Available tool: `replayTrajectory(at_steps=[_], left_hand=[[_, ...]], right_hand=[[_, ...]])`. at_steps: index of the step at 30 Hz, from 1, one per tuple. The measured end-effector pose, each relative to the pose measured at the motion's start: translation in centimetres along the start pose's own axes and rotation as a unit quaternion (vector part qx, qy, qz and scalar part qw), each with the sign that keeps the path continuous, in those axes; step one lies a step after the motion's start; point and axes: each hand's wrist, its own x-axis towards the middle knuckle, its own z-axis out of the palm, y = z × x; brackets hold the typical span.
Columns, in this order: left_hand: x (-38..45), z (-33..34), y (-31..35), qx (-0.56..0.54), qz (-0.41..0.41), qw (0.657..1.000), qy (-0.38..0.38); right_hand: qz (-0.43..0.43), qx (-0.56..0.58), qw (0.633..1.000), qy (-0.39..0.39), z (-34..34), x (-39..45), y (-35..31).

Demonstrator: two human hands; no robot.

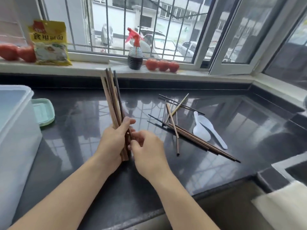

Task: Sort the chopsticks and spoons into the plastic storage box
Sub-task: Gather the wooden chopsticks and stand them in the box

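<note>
My left hand grips a bundle of chopsticks, brown and black, standing nearly upright with their lower ends on the dark counter. Beside it, my right hand has its fingers curled against the lower part of the same bundle. Several loose chopsticks lie crossed on the counter to the right. Two white plastic spoons lie just beyond them. The translucent plastic storage box stands at the left edge, with a pale green lid lying behind it.
The windowsill at the back holds tomatoes, a red-topped spray bottle and a yellow food packet. A sink edge and a white cloth are at the lower right. The glossy counter reflects the window bars.
</note>
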Motion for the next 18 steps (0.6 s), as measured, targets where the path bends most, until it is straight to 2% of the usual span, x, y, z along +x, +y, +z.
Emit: replayTrajectory(at_steps=[3, 4, 6, 8, 9, 12, 15, 18], left_hand=[[-0.3, -0.1, 0.1, 0.017, 0.018, 1.0, -0.013], [-0.3, -0.1, 0.2, 0.005, 0.027, 1.0, -0.016], [-0.1, 0.0, 0.4, -0.019, 0.039, 0.999, -0.015], [0.0, -0.1, 0.5, -0.036, 0.047, 0.998, -0.024], [0.0, -0.1, 0.5, -0.036, 0.049, 0.998, -0.033], [-0.2, -0.2, 0.3, -0.021, 0.04, 0.997, -0.055], [-0.3, -0.3, 0.4, -0.014, 0.045, 0.997, -0.064], [-0.1, -0.5, 0.7, -0.027, 0.047, 0.996, -0.076]], right_hand=[[-0.054, -0.05, 0.997, -0.009, -0.2, -0.5, 0.4], [-0.072, -0.058, 0.996, 0.012, -0.9, -0.7, 0.8], [-0.103, -0.116, 0.977, 0.143, -3.0, -0.5, 1.9], [-0.081, -0.199, 0.939, 0.268, -5.7, 0.8, 3.4], [-0.037, -0.233, 0.932, 0.275, -6.9, 1.9, 4.0], [0.099, -0.352, 0.918, 0.154, -8.4, 4.6, 4.9], [0.075, -0.386, 0.912, 0.121, -7.9, 5.8, 6.0], [0.046, -0.297, 0.937, 0.18, -8.5, 6.3, 5.9]])
